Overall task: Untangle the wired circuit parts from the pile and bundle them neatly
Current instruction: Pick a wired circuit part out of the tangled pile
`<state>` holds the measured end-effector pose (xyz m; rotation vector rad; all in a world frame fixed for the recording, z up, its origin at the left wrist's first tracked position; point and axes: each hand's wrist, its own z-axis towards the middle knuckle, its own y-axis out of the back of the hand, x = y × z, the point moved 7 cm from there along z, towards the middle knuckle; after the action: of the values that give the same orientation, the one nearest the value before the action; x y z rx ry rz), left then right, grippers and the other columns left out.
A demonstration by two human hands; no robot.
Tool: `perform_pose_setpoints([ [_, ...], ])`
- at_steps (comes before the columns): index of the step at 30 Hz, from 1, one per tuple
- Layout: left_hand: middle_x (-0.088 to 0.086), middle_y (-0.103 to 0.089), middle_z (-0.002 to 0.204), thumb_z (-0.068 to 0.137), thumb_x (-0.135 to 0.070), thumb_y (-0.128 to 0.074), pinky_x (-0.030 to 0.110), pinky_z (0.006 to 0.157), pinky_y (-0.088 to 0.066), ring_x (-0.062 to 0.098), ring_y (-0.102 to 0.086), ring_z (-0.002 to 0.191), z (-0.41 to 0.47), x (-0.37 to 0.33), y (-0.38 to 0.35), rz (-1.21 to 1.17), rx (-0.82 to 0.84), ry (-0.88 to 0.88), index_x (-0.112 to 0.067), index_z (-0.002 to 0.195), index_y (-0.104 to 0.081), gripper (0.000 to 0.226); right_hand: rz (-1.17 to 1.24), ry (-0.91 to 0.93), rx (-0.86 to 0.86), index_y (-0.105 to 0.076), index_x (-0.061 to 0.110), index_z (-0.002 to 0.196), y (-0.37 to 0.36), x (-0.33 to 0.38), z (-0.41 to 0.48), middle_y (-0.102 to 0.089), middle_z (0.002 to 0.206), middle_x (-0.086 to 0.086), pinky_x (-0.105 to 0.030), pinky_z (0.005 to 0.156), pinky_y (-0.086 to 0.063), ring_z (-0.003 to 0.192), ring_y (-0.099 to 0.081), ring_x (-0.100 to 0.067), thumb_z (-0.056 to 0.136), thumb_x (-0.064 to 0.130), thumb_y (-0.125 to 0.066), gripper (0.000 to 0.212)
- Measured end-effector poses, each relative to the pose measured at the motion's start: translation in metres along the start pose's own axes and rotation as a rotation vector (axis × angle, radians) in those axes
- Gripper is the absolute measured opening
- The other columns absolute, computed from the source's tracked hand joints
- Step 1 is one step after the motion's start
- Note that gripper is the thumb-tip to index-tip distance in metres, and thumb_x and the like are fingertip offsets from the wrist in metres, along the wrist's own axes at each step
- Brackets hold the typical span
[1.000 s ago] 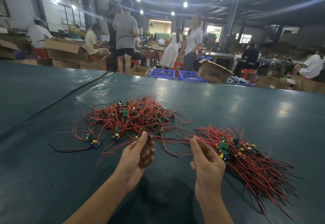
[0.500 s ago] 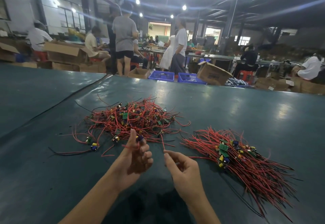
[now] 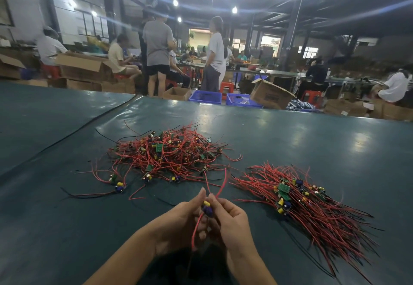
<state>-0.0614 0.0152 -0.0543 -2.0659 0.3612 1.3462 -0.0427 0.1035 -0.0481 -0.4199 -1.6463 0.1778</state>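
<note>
Together, both hands (image 3: 207,220) pinch one circuit part (image 3: 207,208).

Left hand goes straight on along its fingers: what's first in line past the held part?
Past the circuit part, likely the near edge of the tangled pile, after a strip of bare table; depth unclear.

One tangled pile (image 3: 165,153) and one straight bundle (image 3: 317,213) lie on the counter (image 3: 290,141); the left hand (image 3: 178,224) and the right hand (image 3: 235,224) hold one wired part (image 3: 207,209); two blue crates (image 3: 205,101) stand behind
</note>
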Motion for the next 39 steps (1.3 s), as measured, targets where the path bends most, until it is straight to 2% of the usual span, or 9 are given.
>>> perform_pose_setpoints([
  [2,-0.001,-0.053,0.053,0.081,-0.057,-0.055,0.025,0.056,-0.04,0.012,-0.052,0.048,0.006,0.004,0.005,-0.092,-0.062,0.02,-0.017,0.053,-0.061,0.049,-0.009,0.044,-0.123,-0.075,0.013,0.061,0.012,0.0,0.004,-0.067,0.063,-0.013,-0.029,0.054,-0.052,0.05,-0.059,-0.02,0.083,0.022,-0.072,0.024],
  [4,0.001,-0.057,0.057,0.08,-0.039,-0.06,0.024,0.056,-0.043,0.012,-0.055,0.049,0.009,0.005,0.005,-0.116,-0.077,0.022,-0.015,0.057,-0.066,0.033,0.003,0.089,-0.218,-0.076,0.016,0.062,0.021,0.003,0.005,-0.059,0.059,-0.01,-0.026,0.05,-0.044,0.048,-0.05,-0.018,0.086,0.023,-0.072,0.025],
  [7,0.003,-0.061,0.063,0.081,-0.022,-0.069,0.021,0.056,-0.048,0.012,-0.059,0.056,0.008,0.002,0.0,0.138,-0.042,-0.116,-0.011,0.073,-0.068,0.014,-0.001,0.176,-0.312,-0.077,0.02,0.065,0.029,0.011,0.003,-0.065,0.06,-0.008,-0.033,0.056,-0.051,0.054,-0.057,-0.021,0.087,0.024,-0.071,0.023],
  [11,0.002,-0.065,0.065,0.081,-0.051,-0.066,0.02,0.058,-0.048,0.013,-0.061,0.059,0.004,-0.008,-0.014,0.342,-0.092,-0.333,-0.009,0.083,-0.065,0.041,-0.024,0.239,-0.293,-0.072,0.014,0.063,0.023,0.014,-0.004,-0.059,0.052,-0.011,-0.024,0.033,-0.038,0.035,-0.047,-0.017,0.089,0.024,-0.068,0.028],
  [17,0.011,-0.072,0.072,0.072,-0.067,-0.051,0.022,0.057,-0.051,0.019,-0.068,0.062,0.006,-0.008,0.007,0.172,-0.352,-0.34,-0.015,0.065,-0.075,0.057,-0.13,0.304,-0.257,-0.071,0.006,0.064,0.017,0.018,-0.006,-0.068,0.06,-0.013,-0.02,0.046,-0.051,0.05,-0.064,-0.01,0.09,0.021,-0.067,0.03],
  [24,0.008,-0.062,0.057,0.083,-0.046,-0.068,0.023,0.054,-0.046,0.016,-0.057,0.052,0.002,-0.024,-0.004,0.232,-0.252,-0.501,-0.012,0.055,-0.067,0.044,-0.084,0.218,-0.287,-0.076,0.018,0.064,0.024,0.017,-0.001,-0.063,0.056,-0.006,-0.031,0.05,-0.051,0.049,-0.055,-0.011,0.089,0.021,-0.069,0.026],
  [27,0.009,-0.057,0.052,0.075,-0.046,-0.067,0.025,0.054,-0.043,0.018,-0.052,0.048,0.0,-0.029,-0.005,0.305,-0.239,-0.53,-0.013,0.05,-0.061,0.042,0.136,0.139,-0.436,-0.076,0.012,0.065,0.052,0.019,0.007,-0.054,0.051,0.004,-0.018,0.035,-0.031,0.037,-0.035,-0.004,0.088,0.018,-0.071,0.024],
  [33,0.01,-0.055,0.051,0.076,-0.044,-0.064,0.023,0.054,-0.044,0.017,-0.052,0.048,-0.003,-0.028,-0.004,0.311,-0.195,-0.517,-0.012,0.048,-0.06,0.042,0.326,0.186,-0.556,-0.073,0.012,0.078,0.081,0.028,0.009,-0.063,0.061,0.008,-0.016,0.032,-0.028,0.038,-0.033,-0.003,0.089,0.022,-0.069,0.015],
  [39,0.008,-0.056,0.052,0.086,-0.04,-0.061,0.023,0.053,-0.044,0.016,-0.052,0.048,0.0,-0.028,0.002,0.248,-0.234,-0.517,-0.013,0.049,-0.06,0.045,0.038,0.147,-0.302,-0.071,0.013,0.068,0.044,0.017,0.01,-0.048,0.05,0.008,-0.019,0.039,-0.031,0.04,-0.034,-0.005,0.072,0.049,-0.072,0.036],
])
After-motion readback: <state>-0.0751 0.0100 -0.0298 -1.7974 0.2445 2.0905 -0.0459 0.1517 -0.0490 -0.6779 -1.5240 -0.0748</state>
